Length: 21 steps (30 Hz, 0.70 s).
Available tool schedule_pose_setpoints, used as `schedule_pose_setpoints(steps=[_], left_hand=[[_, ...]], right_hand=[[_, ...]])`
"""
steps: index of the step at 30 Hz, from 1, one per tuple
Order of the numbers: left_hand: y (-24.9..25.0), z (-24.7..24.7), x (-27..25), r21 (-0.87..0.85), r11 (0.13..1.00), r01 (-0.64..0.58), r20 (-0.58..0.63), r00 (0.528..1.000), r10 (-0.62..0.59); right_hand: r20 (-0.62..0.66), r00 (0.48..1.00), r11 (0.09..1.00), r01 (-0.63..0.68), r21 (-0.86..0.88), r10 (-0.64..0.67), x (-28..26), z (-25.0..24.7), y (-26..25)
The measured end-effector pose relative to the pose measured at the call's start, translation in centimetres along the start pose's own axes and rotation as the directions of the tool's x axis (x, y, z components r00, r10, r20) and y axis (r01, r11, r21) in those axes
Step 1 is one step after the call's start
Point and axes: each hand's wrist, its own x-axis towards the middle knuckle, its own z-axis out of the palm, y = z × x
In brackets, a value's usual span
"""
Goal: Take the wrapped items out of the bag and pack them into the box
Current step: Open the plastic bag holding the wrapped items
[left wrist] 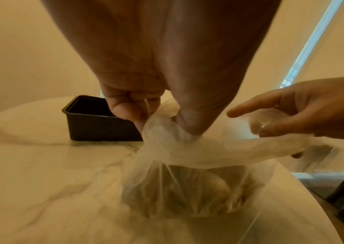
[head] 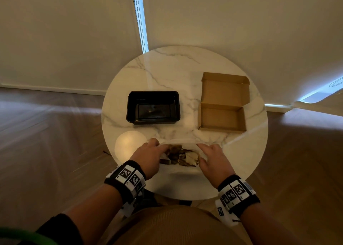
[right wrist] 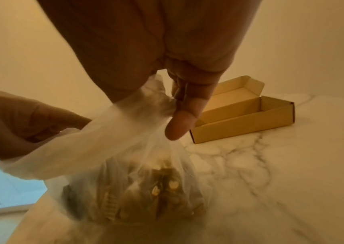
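A thin clear plastic bag sits on the near part of the round marble table, with several brown and cream wrapped items inside it. My left hand pinches the bag's left rim. My right hand pinches the right rim, and the mouth is stretched between the two. The wrapped items show through the plastic in the right wrist view and dimly through the bag in the left wrist view. An open, empty cardboard box stands at the right, its lid flap up.
A black plastic tray stands left of the box, beyond my left hand. The table's near edge lies just behind the bag. Wooden floor surrounds the table, and a pale wall rises behind it.
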Motion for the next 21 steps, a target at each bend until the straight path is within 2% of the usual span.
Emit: schedule_pose_setpoints(steps=[4,7,10,13,16,18,19,21], left_hand=[[0.1,-0.7,-0.5,0.027,0.999,0.022,0.032,0.999,-0.023],[-0.2,-1.2,-0.7,-0.038,0.997,0.062,0.095,0.994,-0.058],[-0.7,-1.3,-0.8,-0.114,0.990,0.083,0.110,0.991,-0.070],[-1.2,-1.3,-0.8,-0.208,0.976,0.060,0.063,0.997,-0.048],[-1.7,-1.3,-1.1,-0.279,0.959,0.049,-0.019,0.998,-0.056],[-2.1,-1.1,-1.5,-0.326,0.944,0.046,-0.058,0.996,-0.069],[-2.4,-1.0,-1.6,-0.341,0.939,0.047,-0.067,0.995,-0.074],[-2.8,-0.7,-2.0,-0.367,0.929,0.040,-0.086,0.993,-0.077]], right_hand=[[0.046,0.997,0.997,-0.065,0.032,0.064,-0.1,-0.2,-0.8],[0.074,0.997,0.999,-0.035,0.032,0.033,0.1,0.0,-1.4],[0.090,0.996,1.000,0.003,-0.014,-0.002,0.1,0.2,-1.5],[-0.006,0.990,0.970,0.140,-0.197,-0.144,-0.2,0.0,-2.3],[-0.150,0.920,0.888,0.291,-0.357,-0.362,0.2,-0.6,-4.4],[-0.115,0.881,0.831,0.379,-0.407,-0.458,1.0,-0.3,-5.9],[-0.058,0.880,0.810,0.407,-0.421,-0.472,1.5,-0.1,-6.5],[0.103,0.931,0.818,0.359,-0.449,-0.351,2.7,0.6,-7.4]])
